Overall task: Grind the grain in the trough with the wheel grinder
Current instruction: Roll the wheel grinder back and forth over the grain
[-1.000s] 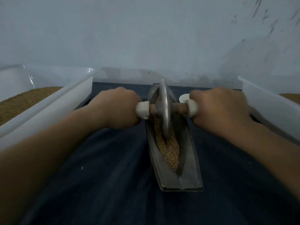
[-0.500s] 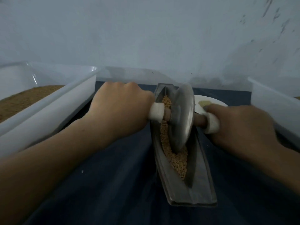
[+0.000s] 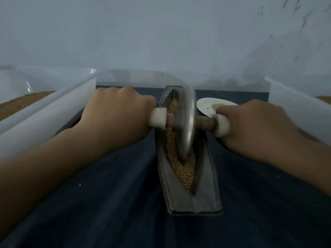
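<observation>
A long grey metal trough (image 3: 209,185) lies on the dark cloth, running away from me, with tan grain (image 3: 182,170) heaped along its groove. The metal wheel grinder (image 3: 187,120) stands on edge in the groove, tilted slightly, its disc sunk into the grain. A wooden axle with white end caps runs through it. My left hand (image 3: 116,117) grips the left handle and my right hand (image 3: 258,129) grips the right handle, knuckles up, one on each side of the trough.
A white plastic bin (image 3: 59,108) with brown powder stands at the left, and another white bin (image 3: 293,104) at the right. A small white plate (image 3: 209,104) lies behind the right handle. A pale wall rises just beyond the cloth.
The wheel has rolled toward me along the groove from the far end and turned askew, its right handle now nearer me than the left. Both hands kept hold of the handles.
</observation>
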Demonstrator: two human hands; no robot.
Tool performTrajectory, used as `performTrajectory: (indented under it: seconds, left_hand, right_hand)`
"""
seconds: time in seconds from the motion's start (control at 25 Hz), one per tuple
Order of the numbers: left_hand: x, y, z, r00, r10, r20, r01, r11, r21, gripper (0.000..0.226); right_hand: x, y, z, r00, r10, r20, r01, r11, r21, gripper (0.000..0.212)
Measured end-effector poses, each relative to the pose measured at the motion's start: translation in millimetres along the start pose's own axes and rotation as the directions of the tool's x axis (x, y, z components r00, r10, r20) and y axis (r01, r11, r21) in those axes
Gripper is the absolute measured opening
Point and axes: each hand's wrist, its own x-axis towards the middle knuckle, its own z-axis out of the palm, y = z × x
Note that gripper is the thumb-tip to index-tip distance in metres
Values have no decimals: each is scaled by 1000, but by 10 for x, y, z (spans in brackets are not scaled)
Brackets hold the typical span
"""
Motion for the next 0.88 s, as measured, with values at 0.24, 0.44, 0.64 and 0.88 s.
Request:
performTrajectory:
  seconds: [0.24, 0.44, 0.64, 0.88]
  left_hand:
    - [410, 83, 226, 943, -220, 249, 246, 966, -77, 17]
    - [-211, -40, 18, 975, -11, 222, 83, 946, -314, 16]
    - [241, 16, 177, 931, -140, 338, 213, 958, -191, 15]
    - [233, 2, 17, 953, -14, 302, 62, 987, -150, 10]
  right_hand:
    - [673, -122, 119, 959, 178, 221, -179, 984, -19, 15]
    - [100, -52, -144, 990, -125, -60, 120, 989, -82, 24]
    - [463, -133, 95, 995, 53, 87, -45, 994, -95, 22]
    - [260, -65, 22, 977, 77, 201, -84, 996, 31, 10]
